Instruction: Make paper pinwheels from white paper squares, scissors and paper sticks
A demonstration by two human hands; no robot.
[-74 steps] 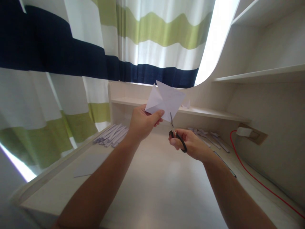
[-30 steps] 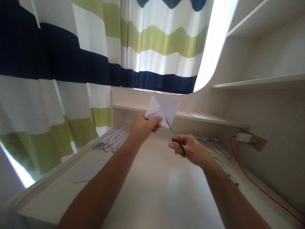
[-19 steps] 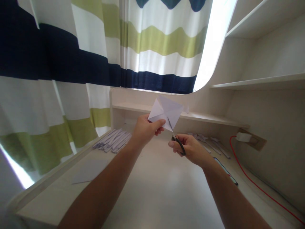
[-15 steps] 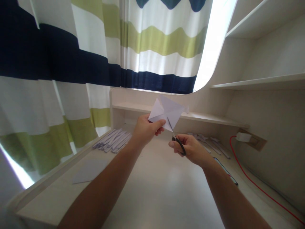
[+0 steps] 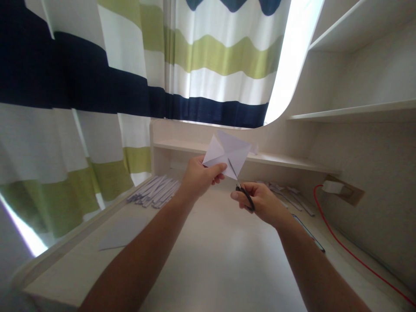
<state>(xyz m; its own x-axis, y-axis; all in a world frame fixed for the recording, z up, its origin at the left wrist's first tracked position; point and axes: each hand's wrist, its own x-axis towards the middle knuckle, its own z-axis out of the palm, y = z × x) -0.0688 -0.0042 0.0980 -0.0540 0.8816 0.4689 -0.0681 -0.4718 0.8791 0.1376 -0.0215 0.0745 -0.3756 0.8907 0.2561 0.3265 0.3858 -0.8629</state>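
A white square of paper (image 5: 235,146) with creases or cuts running toward its middle is held up above the desk. My left hand (image 5: 204,172) pinches its lower left edge, thumb on top and fingers beneath. In my right hand (image 5: 258,199) is a pair of scissors (image 5: 245,197) with black handles, the fingers closed round the loops. The scissor blades reach in from the paper's lower corner toward its centre and look nearly closed. Part of the blades may be hidden by the sheet.
Bundled white paper strips (image 5: 156,190) lie at the desk's back left, with more strips (image 5: 294,199) at the back right. A paper sheet (image 5: 121,232) rests at left. Beside my right forearm is a phone (image 5: 308,232). A red cable (image 5: 344,246) runs from a white plug (image 5: 332,187).
The upper left part of the paper stands slightly further from the rest, widening the gap at the top. Both hands and the scissors have barely shifted.
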